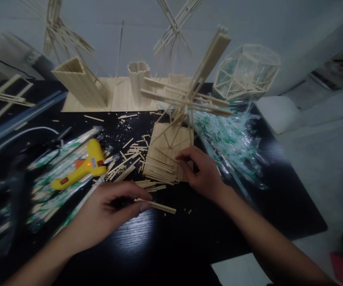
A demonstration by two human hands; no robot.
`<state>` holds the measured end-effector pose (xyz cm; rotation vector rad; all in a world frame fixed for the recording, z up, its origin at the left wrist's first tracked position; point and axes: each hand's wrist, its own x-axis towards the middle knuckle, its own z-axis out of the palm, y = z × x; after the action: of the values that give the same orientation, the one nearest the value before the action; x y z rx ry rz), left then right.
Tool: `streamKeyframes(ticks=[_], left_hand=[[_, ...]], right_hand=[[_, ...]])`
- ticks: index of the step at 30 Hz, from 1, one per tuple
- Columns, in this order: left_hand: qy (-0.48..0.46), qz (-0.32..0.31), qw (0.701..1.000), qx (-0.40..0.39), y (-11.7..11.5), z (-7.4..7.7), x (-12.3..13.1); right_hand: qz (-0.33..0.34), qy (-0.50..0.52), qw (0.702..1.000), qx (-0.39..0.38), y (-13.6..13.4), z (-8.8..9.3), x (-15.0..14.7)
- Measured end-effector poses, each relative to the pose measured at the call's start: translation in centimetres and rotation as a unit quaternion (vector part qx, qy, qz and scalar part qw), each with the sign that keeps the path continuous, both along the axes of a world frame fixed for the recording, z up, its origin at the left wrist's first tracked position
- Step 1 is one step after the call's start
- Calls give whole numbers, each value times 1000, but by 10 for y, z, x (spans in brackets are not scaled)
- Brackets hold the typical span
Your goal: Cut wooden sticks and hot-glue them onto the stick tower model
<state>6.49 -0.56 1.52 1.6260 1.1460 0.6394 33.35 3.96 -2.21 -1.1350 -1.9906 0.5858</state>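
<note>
My left hand (111, 208) pinches a few short wooden sticks (163, 207) between thumb and fingertips, low over the black table. Farther forward, my right hand (202, 171) is closed in a pinch on a thin wooden stick (167, 154). That stick lies slantwise above a panel of sticks (156, 139); whether it touches the panel I cannot tell. On this panel stands a windmill-like model (186, 101) with crossed stick blades and thin legs. Cut stick pieces (135, 149) are scattered left of the panel, and more sticks (152, 184) lie at its near edge.
A yellow glue gun (83, 169) with an orange light rests on plastic-wrapped sticks (58, 171) at left. Crumpled clear packaging (227, 139) is piled at right. Behind stand stick towers (82, 83) on a wooden base (120, 97) and a many-sided frame (247, 73).
</note>
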Motion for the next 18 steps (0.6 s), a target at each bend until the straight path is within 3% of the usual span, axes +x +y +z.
streamKeyframes(ticks=[18], left_hand=[[6,-17,1000,-1,-1,1,7]], right_hand=[[3,-7,1000,-9,-1,2,3]])
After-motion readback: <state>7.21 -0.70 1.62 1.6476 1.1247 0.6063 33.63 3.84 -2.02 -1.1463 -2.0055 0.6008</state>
